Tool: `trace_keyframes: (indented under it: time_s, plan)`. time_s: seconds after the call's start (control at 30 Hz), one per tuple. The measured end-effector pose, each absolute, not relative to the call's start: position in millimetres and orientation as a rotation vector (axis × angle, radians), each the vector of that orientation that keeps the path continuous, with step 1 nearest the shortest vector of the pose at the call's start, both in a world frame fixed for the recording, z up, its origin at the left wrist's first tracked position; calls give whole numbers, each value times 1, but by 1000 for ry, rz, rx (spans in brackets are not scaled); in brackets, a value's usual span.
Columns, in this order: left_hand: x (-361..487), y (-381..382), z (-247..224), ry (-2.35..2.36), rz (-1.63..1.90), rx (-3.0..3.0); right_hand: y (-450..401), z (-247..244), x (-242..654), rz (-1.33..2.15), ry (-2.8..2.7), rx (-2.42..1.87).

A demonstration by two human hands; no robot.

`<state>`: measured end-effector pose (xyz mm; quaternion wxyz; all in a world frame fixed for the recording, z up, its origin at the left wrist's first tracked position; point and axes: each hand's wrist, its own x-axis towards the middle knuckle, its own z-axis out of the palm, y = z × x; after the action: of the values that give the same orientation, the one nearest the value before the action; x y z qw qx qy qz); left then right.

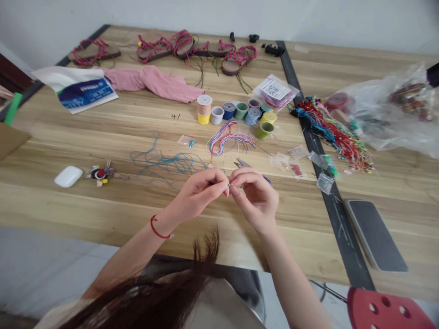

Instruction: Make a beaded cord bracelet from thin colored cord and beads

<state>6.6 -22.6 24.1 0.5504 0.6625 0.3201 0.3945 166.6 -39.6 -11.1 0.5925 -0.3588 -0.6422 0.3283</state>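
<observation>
- My left hand (197, 194) and right hand (255, 196) are right in front of me, both narrowed to a tight fingertip pinch, and they meet over the wooden table (103, 214).
- Pinched between them is a tiny silver piece (229, 185). It's too small for me to tell if it's a bead or a needle tip.
- A red string bracelet (157, 227) circles my left wrist.
- Small scissors (245, 163) with a purple handle lie just beyond my right hand, partly hidden by it.
- Off to the right, a red stool (387, 310) sits by the table edge, and a phone (375, 235) lies face down on the wood.
- Left of my hands are a tangle of blue cord (168, 162), a bunch of keys (101, 173) and a white earbud case (68, 176).
- Further ahead, multicoloured threads (226, 139) lie before a group of thread spools (242, 112).
- At the far side are a heap of coloured cords (332, 130), a plastic bag (384, 109), a pink cloth (154, 82) and pink-corded sandals (195, 50).
</observation>
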Motion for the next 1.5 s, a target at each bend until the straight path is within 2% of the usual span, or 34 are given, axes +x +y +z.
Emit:
trace_keyframes:
  time_s: [1.07,1.5]
  plan:
    - [5,-23,17,706,1000,1704,-40,-9,167,891,-1445,-756]
    - [5,-22,19,698,946,1491,-41,-9,170,975,-1379,-779]
